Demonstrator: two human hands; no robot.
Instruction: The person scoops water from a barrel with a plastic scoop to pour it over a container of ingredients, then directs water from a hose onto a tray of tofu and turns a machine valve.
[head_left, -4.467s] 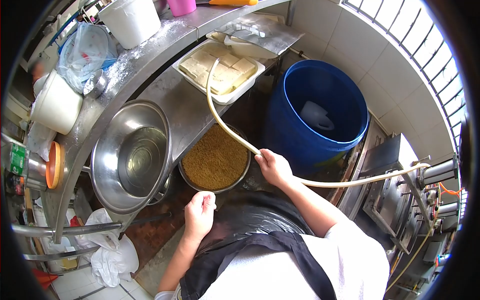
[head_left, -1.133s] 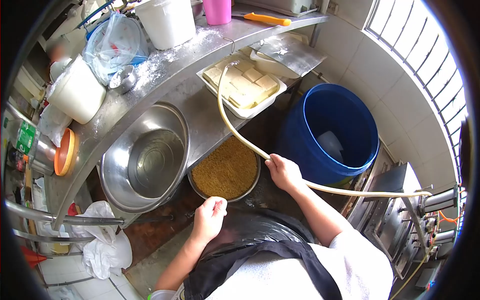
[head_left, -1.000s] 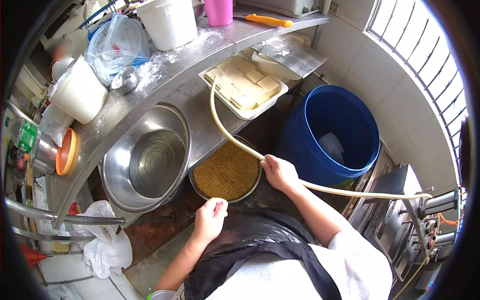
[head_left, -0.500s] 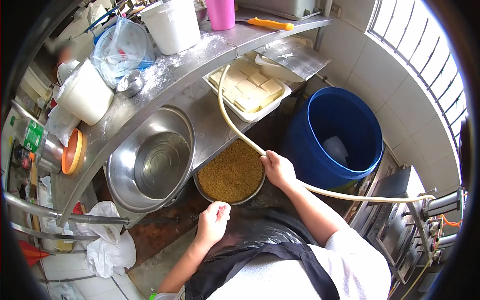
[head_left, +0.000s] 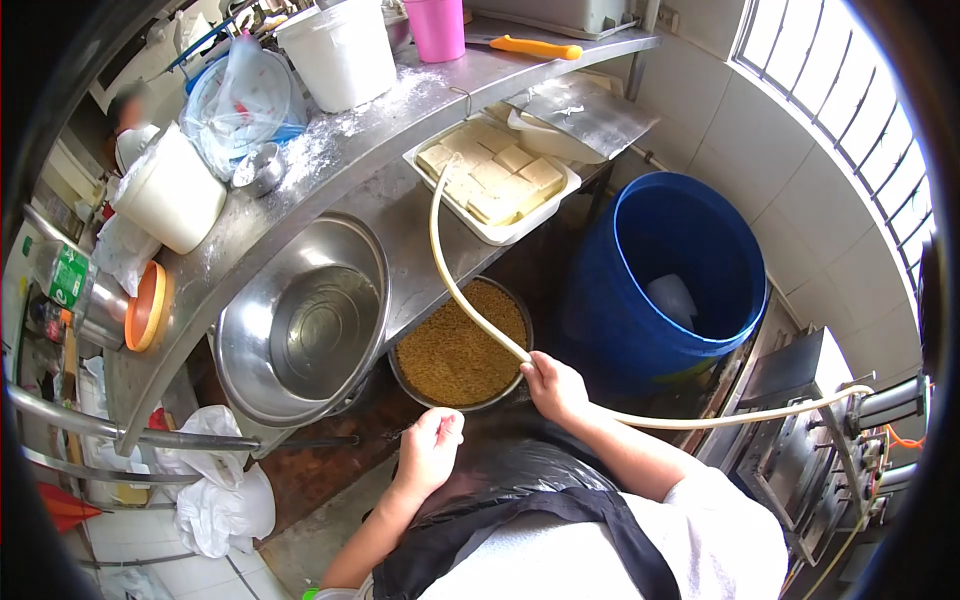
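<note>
My right hand (head_left: pixel 557 388) is wrapped round a cream-coloured hose (head_left: pixel 447 262). The hose's free end lies over pale blocks (head_left: pixel 492 172) in a white tray (head_left: pixel 518 236) on the lower metal shelf. My left hand (head_left: pixel 430 448) is closed in front of the black apron; whatever its fingers hold, if anything, is hidden. Beyond both hands, low down, stands a round pan filled with brown grains (head_left: pixel 460 345). To the left of it a large steel bowl (head_left: pixel 318 330) sits tilted at the shelf's edge.
A blue barrel (head_left: pixel 640 330) with a white jug (head_left: pixel 671 300) inside stands at right, near metal equipment (head_left: pixel 790 400). The upper shelf (head_left: pixel 330 170) bears white buckets (head_left: pixel 345 60), a pink container (head_left: pixel 437 28) and an orange-handled knife (head_left: pixel 535 47). Another person (head_left: pixel 132 125) is at far left.
My right hand has moved down toward my body, drawing the hose with it, and the hose end now lies lower over the blocks. My left hand stays closed, nearly still.
</note>
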